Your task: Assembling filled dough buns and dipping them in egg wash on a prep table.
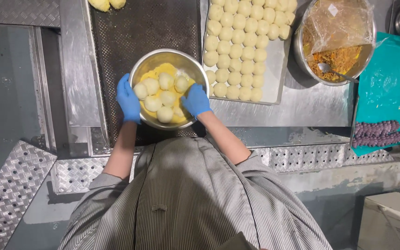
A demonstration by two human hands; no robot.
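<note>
Head view, looking straight down: my left hand (128,98) in its blue glove is clasped on the rim of the round shiny steel bowl (187,62) at about nine o'clock, fingers curled over the outer wall. My right hand (195,100), gloved the same, has its grip on the rim at about four o'clock, thumb lying over the edge. Both forearms run bare from the striped sleeves up toward the bowl, elbows out.

The bowl sits over a dark perforated metal tray (130,32) on the steel desk (311,109). Inside it lie smooth pale dough balls (159,95), close together and touching, on a bed of yellow crumb coating (163,69).

At one o'clock from the bowl, just beside it, a flat steel sheet tray (276,69) carries many more pale round balls (239,44) in tight rows. Further toward two o'clock stands a large steel basin (302,51), half covered by clear plastic film, holding an orange-brown shredded filling (336,60) with a metal spoon (336,71) resting in it. At three o'clock, well apart, a teal plastic sheet (387,78) bears a row of purple ridged pieces (377,133).
</note>
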